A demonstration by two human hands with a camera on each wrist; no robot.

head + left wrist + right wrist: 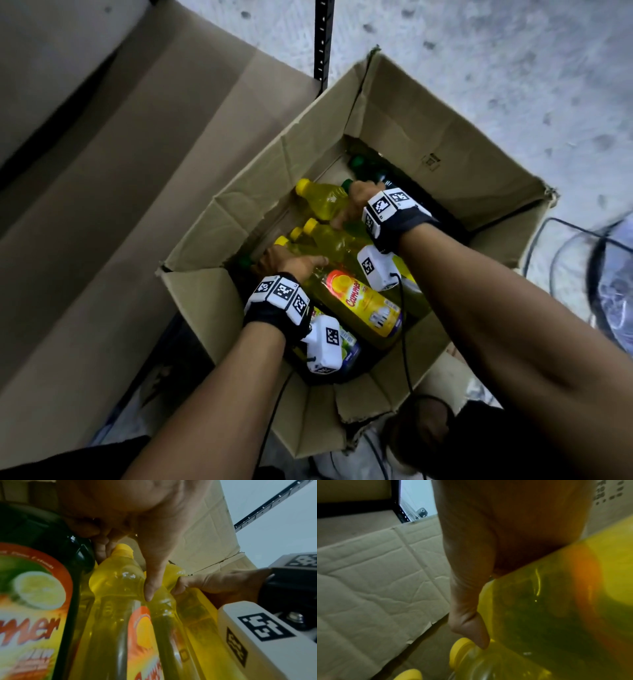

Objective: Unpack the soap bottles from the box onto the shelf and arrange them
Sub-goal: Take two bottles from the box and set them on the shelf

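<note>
Both hands are down in the open box (428, 137), the left hand (291, 263) and right hand (356, 205) each curled around a yellow soap bottle (363, 305), so lifting them clear toward the shelf likely follows.

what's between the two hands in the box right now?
Yellow soap bottles lying side by side, yellow caps toward the far box wall. Left hand grips one; right hand grips another. Clearest in the head view.

Pale speckled floor (479, 68) carries open cardboard box (428, 137); black shelf upright (323, 41) just beside box's corner.
</note>
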